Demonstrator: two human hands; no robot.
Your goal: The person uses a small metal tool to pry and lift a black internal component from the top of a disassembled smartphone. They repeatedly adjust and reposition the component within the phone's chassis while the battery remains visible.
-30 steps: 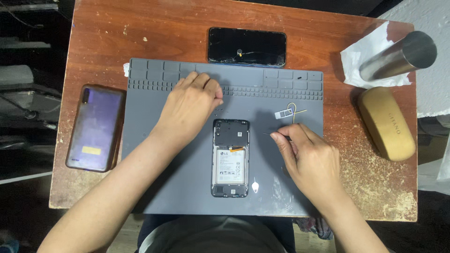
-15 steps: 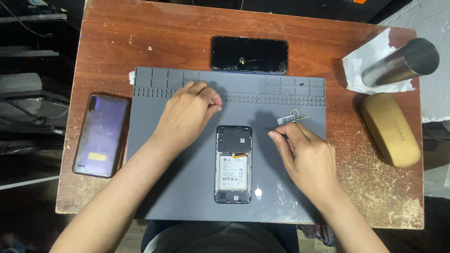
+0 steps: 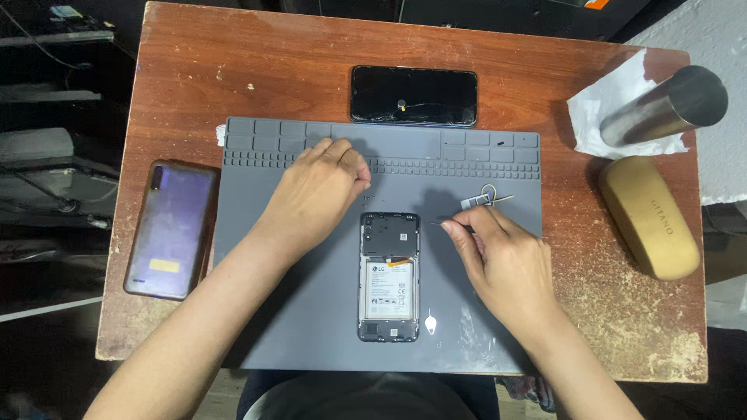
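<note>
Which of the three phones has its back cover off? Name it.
The opened phone on the grey mat, between both hands, battery exposed; the others stay closed.

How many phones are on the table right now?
3: opened phone on the grey mat between both hands, black phone above the mat, purple-backed phone left of it.

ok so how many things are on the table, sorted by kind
phones: 3 (opened phone, black phone, purple phone)
grey mat: 1
metal cylinder: 1
tan case: 1
white paper: 1
pin tool: 1
small metal tool: 1
total: 9
</note>
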